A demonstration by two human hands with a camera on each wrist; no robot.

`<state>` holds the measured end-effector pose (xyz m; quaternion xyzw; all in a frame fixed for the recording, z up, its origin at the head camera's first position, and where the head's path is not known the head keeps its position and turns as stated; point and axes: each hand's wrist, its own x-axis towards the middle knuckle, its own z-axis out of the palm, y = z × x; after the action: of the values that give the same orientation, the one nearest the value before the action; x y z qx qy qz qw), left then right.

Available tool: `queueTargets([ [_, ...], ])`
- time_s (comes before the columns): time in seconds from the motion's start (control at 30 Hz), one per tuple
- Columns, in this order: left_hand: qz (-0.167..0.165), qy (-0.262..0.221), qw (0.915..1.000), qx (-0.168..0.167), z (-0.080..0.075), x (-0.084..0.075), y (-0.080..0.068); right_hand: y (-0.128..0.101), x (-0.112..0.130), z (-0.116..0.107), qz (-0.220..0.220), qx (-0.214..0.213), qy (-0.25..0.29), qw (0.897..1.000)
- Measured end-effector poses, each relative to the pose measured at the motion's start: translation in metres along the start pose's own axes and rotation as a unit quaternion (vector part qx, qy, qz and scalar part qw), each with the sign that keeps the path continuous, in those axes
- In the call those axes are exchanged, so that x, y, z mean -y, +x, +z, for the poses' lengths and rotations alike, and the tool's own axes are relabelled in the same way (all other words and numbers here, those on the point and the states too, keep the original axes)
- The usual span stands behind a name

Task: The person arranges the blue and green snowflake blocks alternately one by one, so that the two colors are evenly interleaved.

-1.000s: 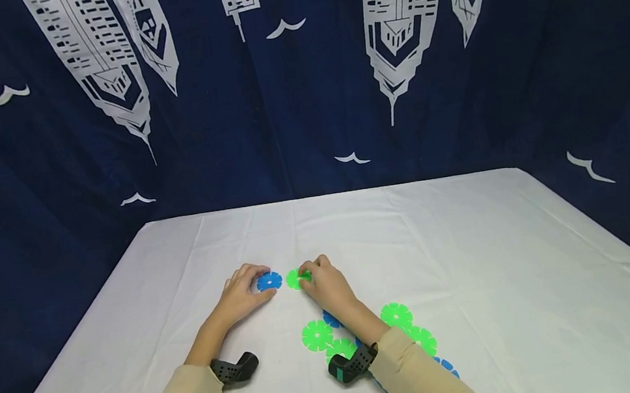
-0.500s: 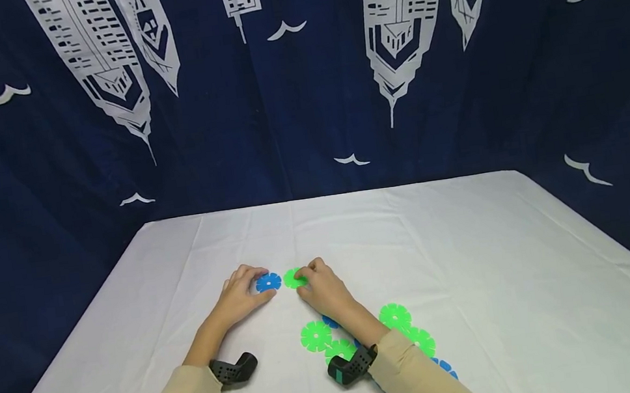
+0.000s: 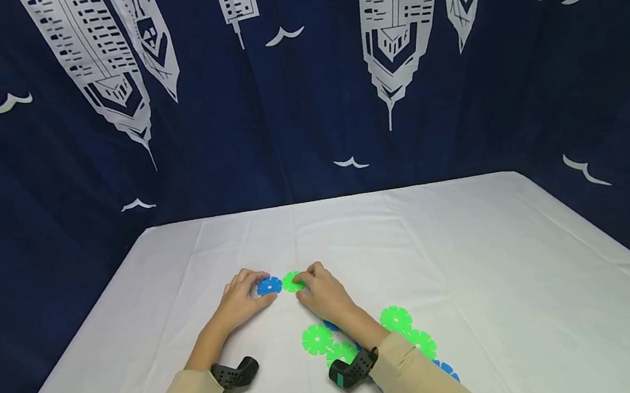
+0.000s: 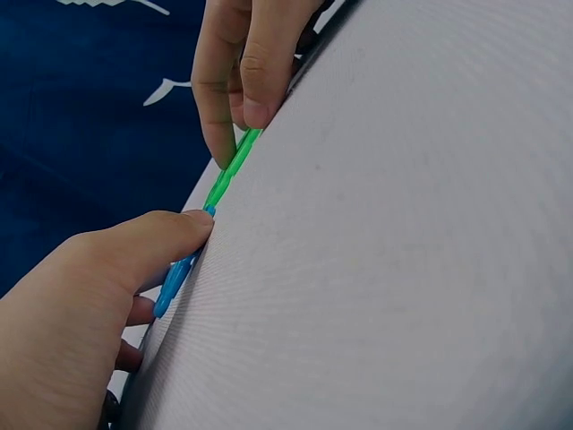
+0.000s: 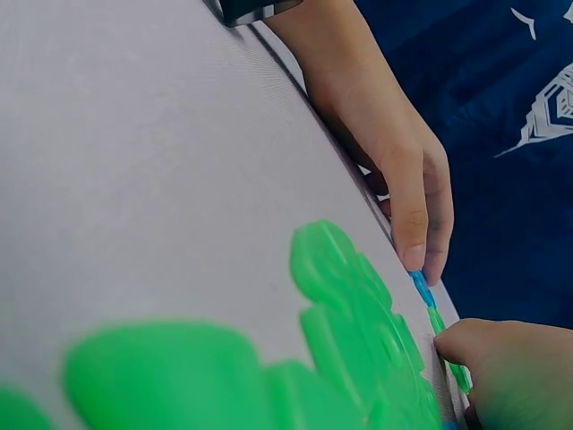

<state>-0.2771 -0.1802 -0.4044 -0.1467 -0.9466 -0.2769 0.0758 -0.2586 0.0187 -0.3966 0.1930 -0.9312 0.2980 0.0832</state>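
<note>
A blue notched disc (image 3: 269, 286) and a green notched disc (image 3: 292, 282) lie flat, side by side on the white table (image 3: 476, 255). Their edges meet. My left hand (image 3: 251, 291) pinches the blue disc between thumb and fingers. My right hand (image 3: 305, 283) pinches the green disc in the same way. The left wrist view shows both edge-on: the blue disc (image 4: 177, 276) under my thumb, the green disc (image 4: 231, 172) under the right fingertips (image 4: 258, 98). In the right wrist view the blue disc (image 5: 421, 288) touches the green disc (image 5: 455, 365).
More discs lie in a loose pile by my right forearm: green ones (image 3: 317, 338) (image 3: 396, 319) (image 3: 421, 343) and a blue one (image 3: 445, 368). A dark blue curtain (image 3: 302, 93) hangs behind the table's far edge.
My right hand has slid the green disc a little to the left, up against the blue disc. The left hand has stayed where it was.
</note>
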Motion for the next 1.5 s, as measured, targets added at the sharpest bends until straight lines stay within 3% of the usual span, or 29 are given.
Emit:
queueTargets([
  [0.7,0.001,0.002,1.0000,0.002,-0.005,0.001,0.005,0.006,0.002,-0.004,-0.010,0.006,-0.002,1.000],
  [0.83,0.002,-0.002,1.0000,0.002,-0.004,0.001,0.006,0.007,0.005,-0.012,0.004,0.039,0.006,0.999],
  [1.03,-0.006,-0.002,0.9999,0.014,-0.003,0.001,0.003,0.004,0.008,-0.033,0.035,0.128,0.002,0.991],
  [1.27,-0.011,0.002,0.9999,0.009,-0.002,0.001,0.000,-0.012,0.001,-0.054,0.011,0.191,-0.051,0.980],
  [1.5,-0.004,0.003,0.9999,0.013,-0.002,0.001,0.003,-0.034,-0.017,-0.068,0.007,0.234,-0.004,0.972],
])
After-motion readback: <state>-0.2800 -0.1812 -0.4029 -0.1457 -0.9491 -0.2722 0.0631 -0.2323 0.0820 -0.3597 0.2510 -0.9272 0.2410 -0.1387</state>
